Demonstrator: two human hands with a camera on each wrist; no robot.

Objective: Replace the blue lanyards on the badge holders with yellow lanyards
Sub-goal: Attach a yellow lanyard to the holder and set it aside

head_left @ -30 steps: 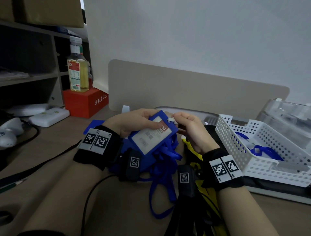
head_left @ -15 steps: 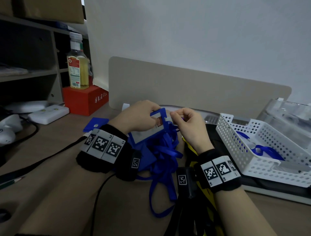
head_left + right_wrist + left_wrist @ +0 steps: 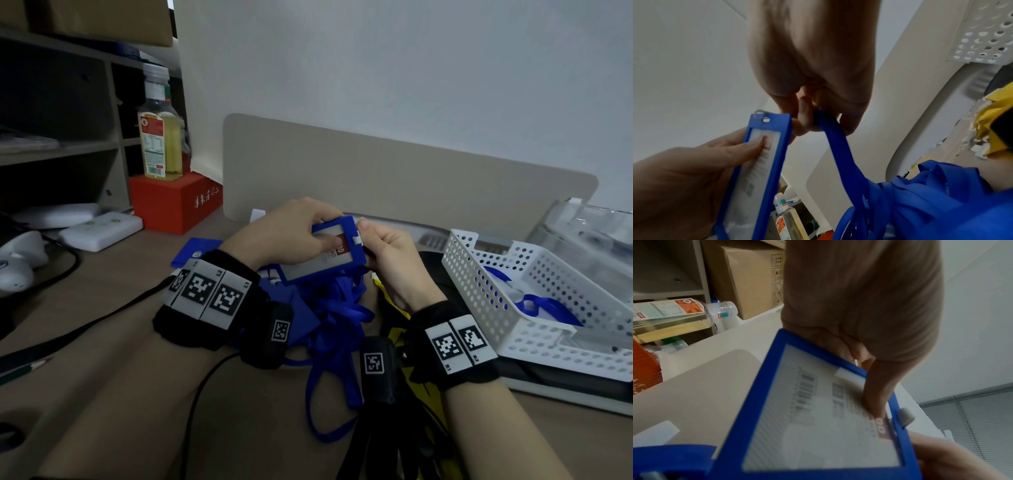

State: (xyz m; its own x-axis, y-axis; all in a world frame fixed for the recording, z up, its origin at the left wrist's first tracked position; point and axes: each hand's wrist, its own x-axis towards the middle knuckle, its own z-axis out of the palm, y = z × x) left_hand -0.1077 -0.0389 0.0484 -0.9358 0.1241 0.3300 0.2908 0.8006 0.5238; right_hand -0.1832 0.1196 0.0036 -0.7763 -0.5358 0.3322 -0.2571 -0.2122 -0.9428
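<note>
Above the pile of blue lanyards [image 3: 337,308], the left hand [image 3: 287,233] grips the badge holder [image 3: 325,251] while the right hand [image 3: 390,253] pinches its blue strap [image 3: 840,146] at the top edge.

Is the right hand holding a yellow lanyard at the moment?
No, the right hand pinches a blue lanyard beside the badge holder.

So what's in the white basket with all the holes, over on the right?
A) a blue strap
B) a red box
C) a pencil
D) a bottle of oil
A: in the head view a blue strap lies inside the white basket; the bottle stands on the red box far off to the left, by the shelves.
</note>
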